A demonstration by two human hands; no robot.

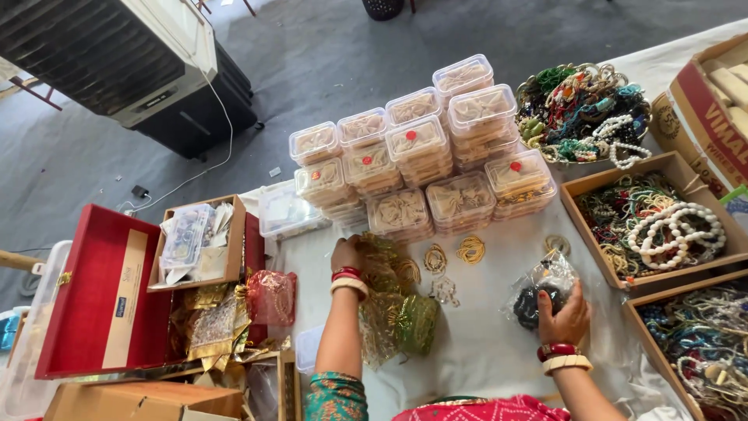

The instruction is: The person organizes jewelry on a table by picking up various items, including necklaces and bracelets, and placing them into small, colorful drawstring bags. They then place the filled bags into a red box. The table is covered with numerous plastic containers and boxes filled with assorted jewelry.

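My left hand (347, 255) rests on a heap of gold and green fabric pouches (393, 308) on the white cloth, its fingers curled into the pile. My right hand (566, 318) grips a clear plastic bag of dark beads (538, 295) lying on the cloth at the right. Both wrists wear red and cream bangles. Between the hands lie a few loose gold bangle rings (471, 249). Just beyond them stand stacks of clear lidded plastic boxes (421, 168) filled with gold-coloured jewellery.
An open red case (93, 304) with a cardboard tray of packets sits at the left. Shallow wooden trays of bead necklaces (650, 222) line the right edge, and a metal bowl of beads (584, 113) stands behind them. A large grey appliance (117, 62) stands on the floor.
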